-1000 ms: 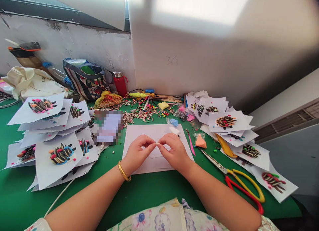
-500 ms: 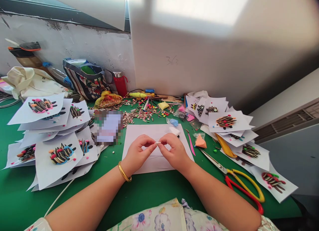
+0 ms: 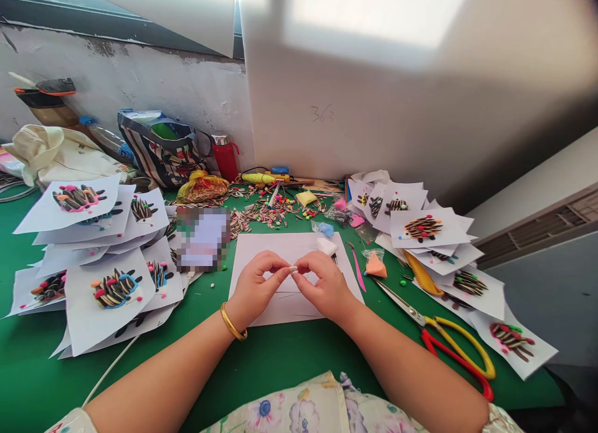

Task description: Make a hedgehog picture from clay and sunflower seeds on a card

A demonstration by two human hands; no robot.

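A small white piece of clay (image 3: 293,269) is pinched between the fingertips of my left hand (image 3: 261,286) and my right hand (image 3: 324,286). Both hands are closed and meet just above white paper (image 3: 280,311) on the green table. Behind my right hand lies a white clay lump (image 3: 326,246), with a blue one (image 3: 326,230) farther back. To the right of the paper are a pink tool (image 3: 357,268) and a bag of orange clay (image 3: 375,265).
Red and yellow scissors (image 3: 460,349) lie right of my right forearm. Stacks of seed-decorated cards stand at left (image 3: 135,324) and right (image 3: 490,302). Scattered seeds (image 3: 261,214), a red bottle (image 3: 225,159) and a striped bag (image 3: 163,149) are at the back.
My fingertips have shifted slightly around the white piece, my right fingers changing their pinch a little. Other things stay where they were.
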